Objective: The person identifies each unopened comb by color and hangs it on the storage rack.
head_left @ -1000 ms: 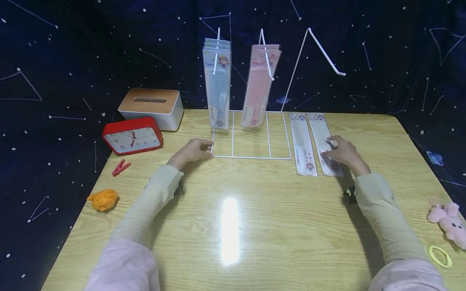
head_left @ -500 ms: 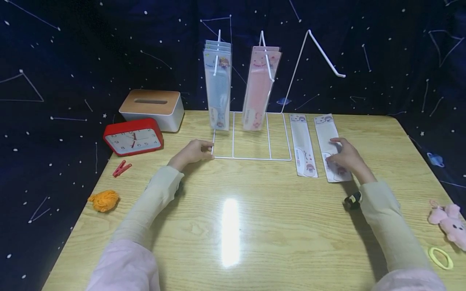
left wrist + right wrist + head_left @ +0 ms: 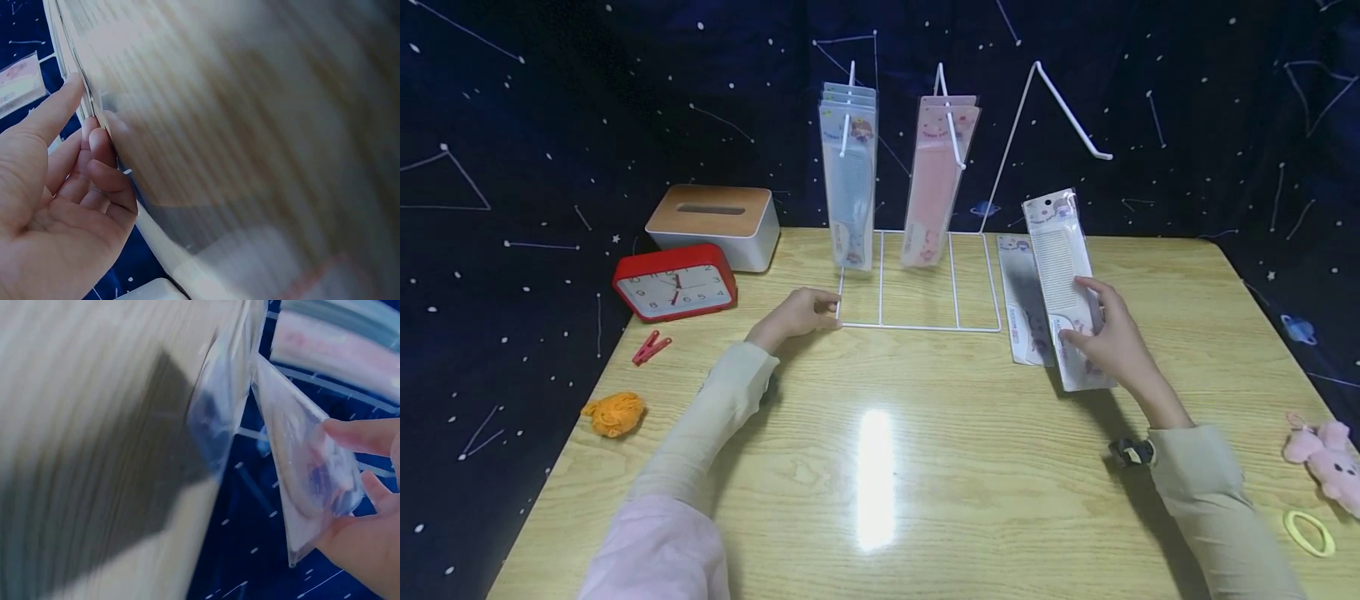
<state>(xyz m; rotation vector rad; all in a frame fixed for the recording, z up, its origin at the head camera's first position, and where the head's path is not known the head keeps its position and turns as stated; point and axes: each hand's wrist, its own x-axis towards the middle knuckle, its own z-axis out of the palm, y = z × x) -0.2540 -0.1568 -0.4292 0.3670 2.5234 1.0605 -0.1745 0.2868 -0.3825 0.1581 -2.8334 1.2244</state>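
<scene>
My right hand (image 3: 1116,337) holds a white packaged comb (image 3: 1054,254) by its edges, fingers on one side and thumb on the other. The pack is lifted and tilted, its far end raised off the table. Under its left edge, another white packaged comb (image 3: 1017,292) lies partly covered on the wood. With thumb and fingers, my left hand (image 3: 797,317) pinches the front left corner of a white wire rack (image 3: 917,327). Blue packaged combs (image 3: 850,187) hang from the rack's left hook, pink packaged combs (image 3: 934,179) from the middle one. Nothing hangs on the right hook (image 3: 1071,112).
A red alarm clock (image 3: 673,283) and a tissue box (image 3: 711,221) stand at the back left. Nearer are a red clothespin (image 3: 651,347) and an orange yarn bundle (image 3: 613,413). At the right edge lie a pink plush toy (image 3: 1330,462) and a yellow ring (image 3: 1309,533).
My right hand has first slid the right white comb pack rightward, then raised it off the table and brought it left over the other pack. The left hand stays on the rack.
</scene>
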